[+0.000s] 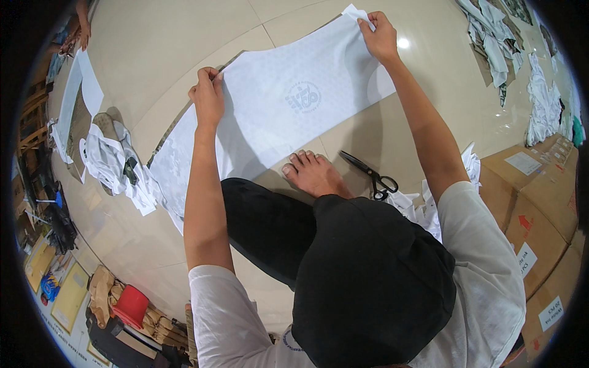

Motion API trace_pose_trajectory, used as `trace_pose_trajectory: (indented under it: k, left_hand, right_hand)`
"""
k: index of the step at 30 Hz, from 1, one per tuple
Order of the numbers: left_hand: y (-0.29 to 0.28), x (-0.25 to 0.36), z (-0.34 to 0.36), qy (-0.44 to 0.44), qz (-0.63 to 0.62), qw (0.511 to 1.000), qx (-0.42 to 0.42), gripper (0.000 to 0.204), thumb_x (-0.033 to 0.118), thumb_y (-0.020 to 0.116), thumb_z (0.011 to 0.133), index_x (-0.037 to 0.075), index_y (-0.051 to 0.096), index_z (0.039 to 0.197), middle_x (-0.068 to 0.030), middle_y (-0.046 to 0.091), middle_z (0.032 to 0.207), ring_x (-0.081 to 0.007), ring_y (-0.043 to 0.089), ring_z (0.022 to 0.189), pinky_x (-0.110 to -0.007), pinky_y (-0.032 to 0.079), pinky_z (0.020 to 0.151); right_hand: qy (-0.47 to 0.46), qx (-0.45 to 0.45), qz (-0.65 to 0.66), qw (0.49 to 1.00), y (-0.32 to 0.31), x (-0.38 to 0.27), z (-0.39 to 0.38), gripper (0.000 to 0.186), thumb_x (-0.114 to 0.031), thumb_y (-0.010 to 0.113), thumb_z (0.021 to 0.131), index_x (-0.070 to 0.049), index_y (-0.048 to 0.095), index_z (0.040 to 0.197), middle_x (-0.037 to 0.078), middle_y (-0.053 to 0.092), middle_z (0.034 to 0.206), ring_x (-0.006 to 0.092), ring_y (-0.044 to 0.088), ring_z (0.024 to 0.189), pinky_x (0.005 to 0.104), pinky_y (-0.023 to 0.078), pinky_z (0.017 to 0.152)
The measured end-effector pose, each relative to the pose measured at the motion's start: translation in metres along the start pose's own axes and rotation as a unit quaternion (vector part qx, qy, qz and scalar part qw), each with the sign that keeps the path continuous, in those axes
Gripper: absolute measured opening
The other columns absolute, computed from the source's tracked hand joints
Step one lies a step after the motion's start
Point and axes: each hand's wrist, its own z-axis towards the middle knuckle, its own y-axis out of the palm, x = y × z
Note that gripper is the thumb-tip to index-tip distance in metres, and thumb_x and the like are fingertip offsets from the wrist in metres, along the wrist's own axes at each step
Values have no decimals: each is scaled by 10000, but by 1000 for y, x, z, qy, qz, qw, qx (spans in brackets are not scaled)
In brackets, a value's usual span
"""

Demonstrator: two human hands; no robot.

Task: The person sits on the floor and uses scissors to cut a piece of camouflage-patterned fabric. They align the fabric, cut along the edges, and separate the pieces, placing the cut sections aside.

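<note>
A wide white cut panel (264, 80) with curved edges and a faint bluish print is stretched between my hands over the floor; whether it is cloth or paper I cannot tell. My left hand (208, 97) pinches its far left edge, fingers closed. At its far right corner my right hand (380, 38) grips the edge between thumb and fingers. A darker patterned edge peeks out beneath the panel on the left. Black scissors (362, 165) lie on the tiles, right of my bare foot (314, 175) and apart from both hands.
White and camouflage scraps (113, 153) lie at left, with more cut pieces (491, 37) at far right. Cardboard boxes (521, 196) stand on the right. Another person's hand (84, 35) shows at upper left. A red cap-like item (130, 305) sits at lower left.
</note>
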Motion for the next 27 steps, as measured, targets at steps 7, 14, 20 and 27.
trace_pose_trajectory:
  k: [7, 14, 20, 27]
  left_hand:
    - [8, 7, 16, -107, -143, 984, -13, 368, 320, 796, 959, 83, 607, 1168, -75, 740, 1057, -240, 712, 1016, -394, 510, 925]
    - [18, -4, 24, -119, -83, 989, -7, 319, 302, 778, 965, 90, 617, 1142, -70, 756, 1064, -257, 729, 1037, -419, 512, 951]
    - [18, -6, 28, -130, -73, 989, -7, 288, 308, 763, 981, 105, 622, 1130, -49, 760, 1068, -254, 729, 1040, -428, 509, 943]
    - [19, -2, 29, -143, -43, 989, -7, 280, 331, 758, 985, 124, 627, 1120, -29, 766, 1090, -248, 729, 1058, -484, 487, 958]
  right_hand:
    - [6, 7, 5, 1000, 2, 2, 2, 430, -309, 809, 922, 5, 681, 1186, 118, 767, 1049, 197, 712, 905, 334, 566, 837]
    - [11, 5, 20, 1000, 2, 1, 4, 442, -309, 828, 906, -3, 686, 1192, 106, 765, 1027, 194, 716, 909, 335, 572, 844]
    - [37, 9, -12, 999, 3, 1, 9, 440, -328, 853, 875, -16, 710, 1151, 81, 766, 989, 194, 712, 880, 333, 573, 820]
    - [24, 21, -11, 999, 5, 3, 9, 435, -342, 852, 870, -28, 715, 1137, 84, 772, 985, 199, 716, 852, 342, 575, 812]
